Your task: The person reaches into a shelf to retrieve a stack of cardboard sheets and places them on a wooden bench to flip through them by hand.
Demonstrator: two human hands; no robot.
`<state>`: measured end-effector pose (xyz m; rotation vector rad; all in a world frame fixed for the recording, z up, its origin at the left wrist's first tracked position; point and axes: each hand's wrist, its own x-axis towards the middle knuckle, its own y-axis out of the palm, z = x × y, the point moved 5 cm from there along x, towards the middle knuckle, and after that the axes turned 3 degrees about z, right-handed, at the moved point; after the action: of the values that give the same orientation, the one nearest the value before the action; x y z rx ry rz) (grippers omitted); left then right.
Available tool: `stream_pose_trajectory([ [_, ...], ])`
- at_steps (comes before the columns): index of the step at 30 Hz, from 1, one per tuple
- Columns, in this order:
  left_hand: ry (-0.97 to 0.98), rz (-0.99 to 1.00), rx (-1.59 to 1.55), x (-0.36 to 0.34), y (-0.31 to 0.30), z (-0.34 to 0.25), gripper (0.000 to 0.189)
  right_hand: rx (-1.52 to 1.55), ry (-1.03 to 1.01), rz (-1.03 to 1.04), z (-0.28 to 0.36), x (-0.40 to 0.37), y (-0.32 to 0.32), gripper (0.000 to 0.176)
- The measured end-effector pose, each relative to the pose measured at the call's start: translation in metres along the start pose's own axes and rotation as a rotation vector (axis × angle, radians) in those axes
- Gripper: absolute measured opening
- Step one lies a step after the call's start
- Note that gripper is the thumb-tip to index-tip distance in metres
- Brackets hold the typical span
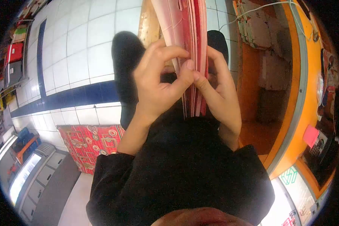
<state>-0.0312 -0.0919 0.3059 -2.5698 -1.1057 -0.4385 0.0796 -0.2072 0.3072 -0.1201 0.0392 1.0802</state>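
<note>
A thick stack of red and white paper sheets (194,26) stands on edge in front of my lap, its layered edges facing me. My left hand (158,77) is at the left side of the stack, thumb and forefinger curled together on the sheet edges. The sheets on that side spread slightly away from the rest. From the right, my right hand (224,90) grips the stack, thumb pressed on the edges and fingers behind the outer sheet. Both thumb tips nearly meet. The stack's upper end runs out of view.
Dark-clad knees (126,49) flank the stack. To the right is an orange desk (301,94) with a grey edge and stacked papers (254,28) on its lower shelf. A red patterned cushion (90,143) is at my left. Grey drawers (45,175) stand farther left on the tiled floor (79,52).
</note>
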Motion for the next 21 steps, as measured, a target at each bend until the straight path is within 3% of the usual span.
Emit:
stream_pose_trajectory([
  [21,-0.006,-0.022,-0.020,-0.0022,0.0003,-0.0003,0.024,-0.048,-0.033,0.000,0.0015,-0.0009,0.0006,0.062],
])
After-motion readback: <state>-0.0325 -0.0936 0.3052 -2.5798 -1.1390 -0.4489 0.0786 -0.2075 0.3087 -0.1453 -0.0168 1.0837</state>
